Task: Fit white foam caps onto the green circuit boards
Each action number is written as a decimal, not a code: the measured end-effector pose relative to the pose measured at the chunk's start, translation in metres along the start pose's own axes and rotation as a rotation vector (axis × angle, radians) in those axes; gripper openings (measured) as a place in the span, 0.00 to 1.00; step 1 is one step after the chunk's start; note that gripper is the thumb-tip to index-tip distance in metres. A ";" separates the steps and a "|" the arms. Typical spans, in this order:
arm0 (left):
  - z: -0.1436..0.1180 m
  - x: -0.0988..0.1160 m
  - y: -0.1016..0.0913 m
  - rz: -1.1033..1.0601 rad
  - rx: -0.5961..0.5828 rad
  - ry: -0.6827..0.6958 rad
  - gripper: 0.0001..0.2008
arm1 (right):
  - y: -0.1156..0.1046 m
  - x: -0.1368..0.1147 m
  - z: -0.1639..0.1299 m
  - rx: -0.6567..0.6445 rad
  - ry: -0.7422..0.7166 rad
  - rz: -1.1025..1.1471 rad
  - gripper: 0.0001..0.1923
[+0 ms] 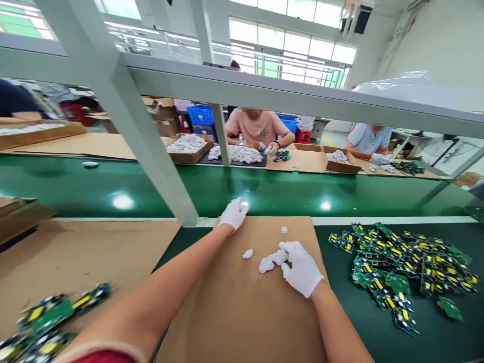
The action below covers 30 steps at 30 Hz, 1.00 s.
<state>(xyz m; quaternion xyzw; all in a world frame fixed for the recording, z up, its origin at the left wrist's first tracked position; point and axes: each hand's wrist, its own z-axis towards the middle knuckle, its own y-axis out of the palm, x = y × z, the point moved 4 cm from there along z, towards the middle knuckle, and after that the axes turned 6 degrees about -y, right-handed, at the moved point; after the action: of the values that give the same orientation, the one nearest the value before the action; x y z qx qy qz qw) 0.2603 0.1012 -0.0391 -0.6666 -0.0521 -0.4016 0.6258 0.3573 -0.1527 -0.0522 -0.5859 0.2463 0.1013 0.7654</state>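
Both my hands wear white gloves over a brown cardboard sheet [242, 302]. My left hand [232, 214] reaches to the sheet's far edge by the green conveyor belt [264, 194], fingers curled; I cannot tell if it holds anything. My right hand [300, 269] rests on the cardboard, its fingers touching a cluster of small white lumps [269, 262]. Two more white lumps, one [247, 253] and another [284, 230], lie loose on the sheet between the hands.
A heap of green circuit boards [401, 267] lies to the right on the dark mat; more boards [53, 315] sit at lower left. A grey frame post [151, 151] slants across. Beyond the belt, two people work over cardboard trays [189, 148] of white pieces.
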 end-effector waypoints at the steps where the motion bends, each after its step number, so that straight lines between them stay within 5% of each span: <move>1: -0.004 0.003 -0.001 0.010 0.014 0.019 0.19 | 0.000 0.001 0.000 -0.004 -0.002 -0.001 0.28; 5: -0.038 0.025 0.003 0.002 -0.042 0.160 0.21 | 0.000 0.000 0.001 -0.024 -0.009 -0.012 0.25; 12: -0.128 0.068 0.028 -0.060 -0.388 0.419 0.22 | -0.003 -0.005 -0.001 0.056 0.039 0.079 0.12; 19: -0.137 0.074 0.031 -0.359 -0.550 0.228 0.22 | -0.014 -0.006 0.002 0.205 0.075 0.439 0.10; 25: -0.136 0.071 0.032 -0.765 -0.746 0.006 0.25 | -0.014 0.011 0.004 0.207 0.201 0.891 0.15; 30: -0.130 0.066 0.028 -1.000 -0.662 -0.128 0.28 | -0.015 0.017 0.007 0.240 0.271 1.136 0.17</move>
<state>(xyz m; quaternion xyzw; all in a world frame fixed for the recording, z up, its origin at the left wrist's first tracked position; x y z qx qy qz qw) 0.2599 -0.0472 -0.0353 -0.7435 -0.2690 -0.6012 0.1158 0.3807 -0.1526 -0.0464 -0.2793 0.6265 0.3907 0.6139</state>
